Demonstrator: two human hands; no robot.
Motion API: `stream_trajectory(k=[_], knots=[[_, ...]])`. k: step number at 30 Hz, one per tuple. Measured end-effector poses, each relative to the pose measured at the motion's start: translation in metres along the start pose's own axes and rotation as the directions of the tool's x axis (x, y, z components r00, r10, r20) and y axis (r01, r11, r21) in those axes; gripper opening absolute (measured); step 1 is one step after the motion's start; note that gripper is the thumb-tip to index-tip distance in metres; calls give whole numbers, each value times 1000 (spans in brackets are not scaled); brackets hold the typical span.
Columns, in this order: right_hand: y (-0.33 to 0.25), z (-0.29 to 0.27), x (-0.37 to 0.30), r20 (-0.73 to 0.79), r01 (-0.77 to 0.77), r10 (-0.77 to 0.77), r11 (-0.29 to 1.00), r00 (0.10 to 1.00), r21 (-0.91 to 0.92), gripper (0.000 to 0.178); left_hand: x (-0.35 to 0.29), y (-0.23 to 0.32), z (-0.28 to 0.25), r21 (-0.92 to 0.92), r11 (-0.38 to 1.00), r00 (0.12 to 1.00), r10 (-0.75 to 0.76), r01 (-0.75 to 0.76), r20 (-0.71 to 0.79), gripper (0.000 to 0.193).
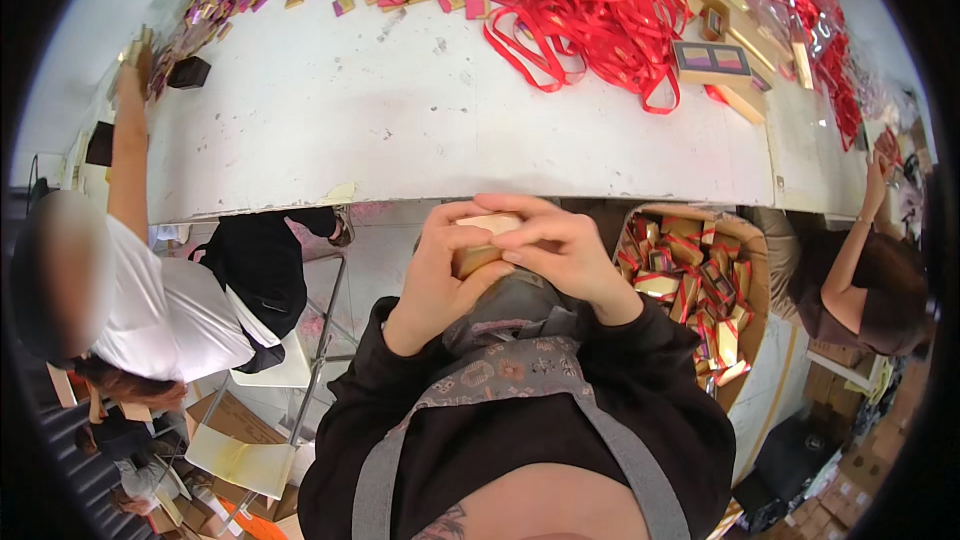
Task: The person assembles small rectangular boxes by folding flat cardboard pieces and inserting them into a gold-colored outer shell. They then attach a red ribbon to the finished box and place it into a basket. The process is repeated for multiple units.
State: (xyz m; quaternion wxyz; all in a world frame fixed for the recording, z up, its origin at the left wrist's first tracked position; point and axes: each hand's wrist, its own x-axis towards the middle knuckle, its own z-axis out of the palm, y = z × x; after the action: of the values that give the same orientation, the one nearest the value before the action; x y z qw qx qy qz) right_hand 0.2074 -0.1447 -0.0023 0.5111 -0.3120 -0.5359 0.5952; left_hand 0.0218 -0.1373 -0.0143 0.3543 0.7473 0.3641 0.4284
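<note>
Before the desk (400, 130), the left hand (432, 265) and right hand (575, 250) have their fingers clamped on a gold box (476, 260); red ribbons (600, 10) lie across the desk's far side.

I see the gold box (487, 223) only partly: the fingers (548, 230) cover it. Left of the grip, a co-worker's head (66, 275) is blurred; beyond the grip, the upper edge cuts the red ribbons (600, 10).

text: none readable | labels: none readable | numbers: none readable
</note>
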Motion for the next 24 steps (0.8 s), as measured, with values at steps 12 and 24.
stream_trajectory(k=[12, 24], knots=[[-9, -78, 86, 211, 208, -507, -64, 835, -976, 19, 46, -48, -50, -854, 321, 777, -614, 409, 142, 47], [-56, -51, 161, -116, -136, 107, 950, 988, -281, 18, 95, -24, -13, -720, 646, 907, -418, 252, -58, 38]])
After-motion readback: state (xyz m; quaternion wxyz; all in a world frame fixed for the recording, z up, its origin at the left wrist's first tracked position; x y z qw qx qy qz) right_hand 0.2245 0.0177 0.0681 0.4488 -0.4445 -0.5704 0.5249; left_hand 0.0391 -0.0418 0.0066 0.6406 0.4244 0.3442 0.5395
